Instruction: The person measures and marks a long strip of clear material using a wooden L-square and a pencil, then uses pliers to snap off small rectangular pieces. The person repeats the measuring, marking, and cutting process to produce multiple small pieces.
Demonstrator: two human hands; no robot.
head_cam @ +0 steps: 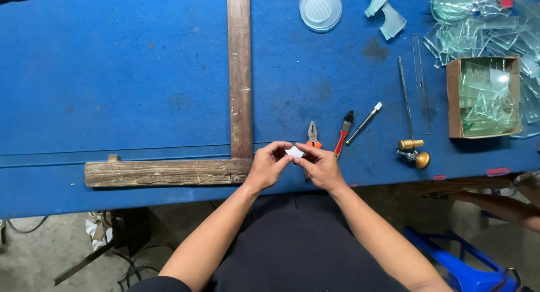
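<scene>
1. The small pale piece [293,151] sat between both hands at the blue tabletop's [112,73] near edge.
2. The left hand [268,167] and right hand [320,167] pinched it from opposite sides, equally near.

Bare forearms, no sleeves in view to the elbow. Left hand [269,166] and right hand [320,167] ungloved, no rings or watch. Dark, plain garment over torso and lap.

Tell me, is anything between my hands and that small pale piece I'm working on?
Nothing visible. The left hand and right hand already pinch the small pale piece between their fingertips, above the blue table. The pliers lie just behind it, not between.
</scene>
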